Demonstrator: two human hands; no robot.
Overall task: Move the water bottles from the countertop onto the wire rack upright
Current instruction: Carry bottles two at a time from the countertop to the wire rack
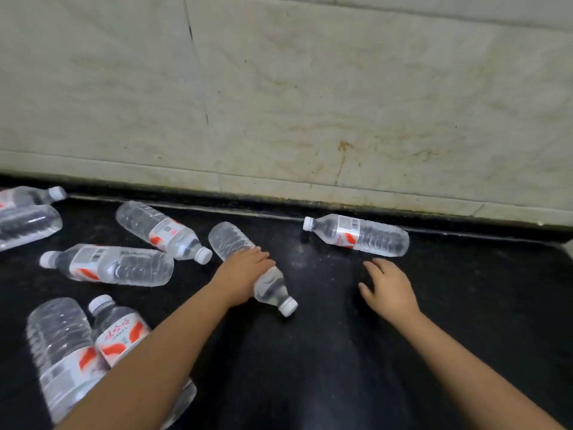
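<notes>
**Capped water bottles lying scattered on the bench**

Eight clear bottles with white caps and red-and-white labels are lying on their sides on the dark bench [325, 336]. The middle bottle [235, 243] is lying diagonally, cap pointing near. A lone bottle [359, 234] is resting by the wall at right. The remaining bottles [114, 265] are clustering at left.

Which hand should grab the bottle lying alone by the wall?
The right hand. It hovers open just in front of the lone bottle, while the left hand already rests on the middle bottle.
</notes>
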